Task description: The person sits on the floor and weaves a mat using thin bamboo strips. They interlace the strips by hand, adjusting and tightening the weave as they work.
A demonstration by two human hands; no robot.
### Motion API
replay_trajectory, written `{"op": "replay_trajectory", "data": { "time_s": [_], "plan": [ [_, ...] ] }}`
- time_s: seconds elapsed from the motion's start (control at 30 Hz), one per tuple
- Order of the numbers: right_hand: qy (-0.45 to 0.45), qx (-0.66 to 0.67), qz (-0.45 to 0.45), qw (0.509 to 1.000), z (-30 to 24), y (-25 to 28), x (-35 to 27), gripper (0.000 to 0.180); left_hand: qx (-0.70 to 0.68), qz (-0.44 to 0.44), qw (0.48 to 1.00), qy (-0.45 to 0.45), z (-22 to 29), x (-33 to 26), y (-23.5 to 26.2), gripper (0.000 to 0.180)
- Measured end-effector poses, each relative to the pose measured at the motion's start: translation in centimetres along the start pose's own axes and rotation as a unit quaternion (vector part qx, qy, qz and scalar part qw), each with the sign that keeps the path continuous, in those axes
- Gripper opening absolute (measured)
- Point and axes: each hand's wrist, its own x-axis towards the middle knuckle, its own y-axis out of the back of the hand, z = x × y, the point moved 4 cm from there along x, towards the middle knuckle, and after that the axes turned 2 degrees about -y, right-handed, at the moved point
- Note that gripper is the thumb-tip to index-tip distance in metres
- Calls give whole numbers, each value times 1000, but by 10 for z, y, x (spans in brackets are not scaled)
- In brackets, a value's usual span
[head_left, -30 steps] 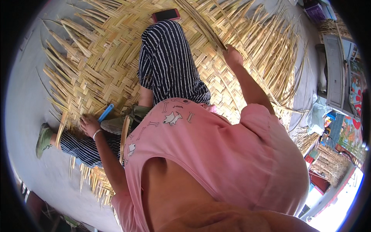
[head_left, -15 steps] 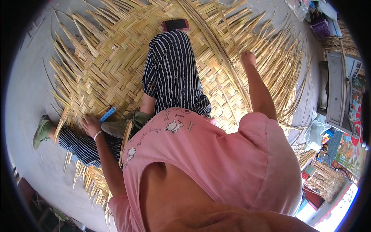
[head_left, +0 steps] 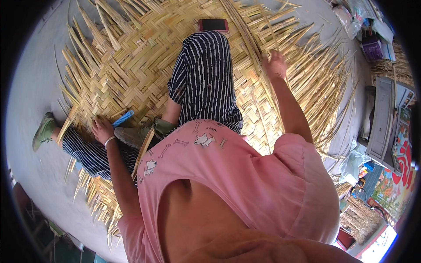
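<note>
I sit on a large mat (head_left: 131,74) woven of flat yellow-green strips, its long unwoven ends fanning out around the edges. My left hand (head_left: 102,129) rests low on the weave beside my shoe, fingers spread out. Close to it lies a blue ridged tool (head_left: 123,118), perhaps a handle; its other end is hidden. Over the right part of the mat, my right hand (head_left: 275,65) has its fingers apart, at a long narrow strip (head_left: 271,30). A bundle of long strips (head_left: 245,30) crosses the weave just left of that hand.
A phone in a red case (head_left: 213,25) lies on the mat beyond my bent knee (head_left: 206,57). Grey floor (head_left: 35,92) surrounds the mat. At the far right stand a grey cabinet-like object (head_left: 380,122), plastic bags (head_left: 351,168) and bundles of dry stalks (head_left: 362,217).
My right hand has gone from a closed fist to spread fingers, shifting slightly left and farther away. The left hand stays by the blue tool. The whole view has shifted a little.
</note>
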Motion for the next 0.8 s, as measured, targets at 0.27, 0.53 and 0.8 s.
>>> {"op": "replay_trajectory", "data": {
  "time_s": [0.27,0.53,0.8],
  "plan": [
    [-67,109,-100,987,34,-36,39,44,-20,9,1000,-7,8,0,1,52],
    [-77,145,-46,985,57,-13,54,40,-27,43,999,-15,-7,0,-7,51],
    [-22,118,-46,992,14,-15,34,31,-28,16,999,-7,-1,1,-1,52]
  ]
}}
